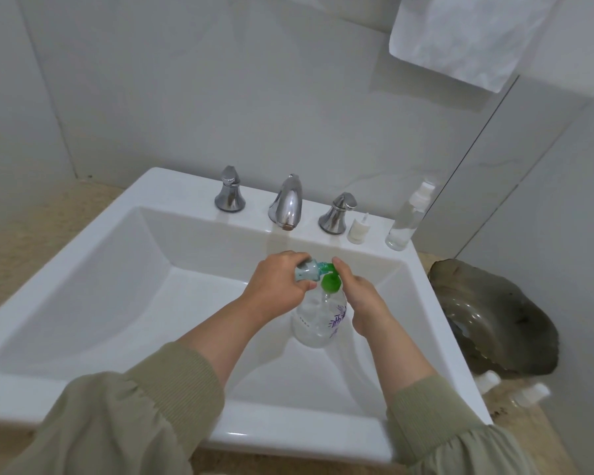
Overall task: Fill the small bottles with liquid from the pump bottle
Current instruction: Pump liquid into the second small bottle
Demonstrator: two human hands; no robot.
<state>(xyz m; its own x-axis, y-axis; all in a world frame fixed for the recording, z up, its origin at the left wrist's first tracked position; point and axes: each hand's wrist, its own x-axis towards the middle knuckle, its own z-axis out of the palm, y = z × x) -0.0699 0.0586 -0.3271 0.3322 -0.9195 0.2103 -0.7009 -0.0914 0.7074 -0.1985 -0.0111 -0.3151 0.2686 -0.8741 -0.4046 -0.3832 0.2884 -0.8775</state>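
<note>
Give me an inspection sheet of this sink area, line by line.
Surface: white sink, basin looks dry; beige counter around it.
Job's things: pump bottle with green pump head held over the basin; small bottle tipped at the pump's nozzle; tall clear spray bottle and loose white sprayer cap on the rim's back right.
Clutter: two white-capped items and a grey shell-shaped dish on the counter, right.
Hands: left hand grips the small bottle; right hand rests on the pump head.
Cables: nothing seen.
Surroundings: chrome faucet, tiled wall.

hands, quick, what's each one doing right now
Left hand: closed around a small bottle.
Right hand: on the pump bottle, finger on its green pump head.
</note>
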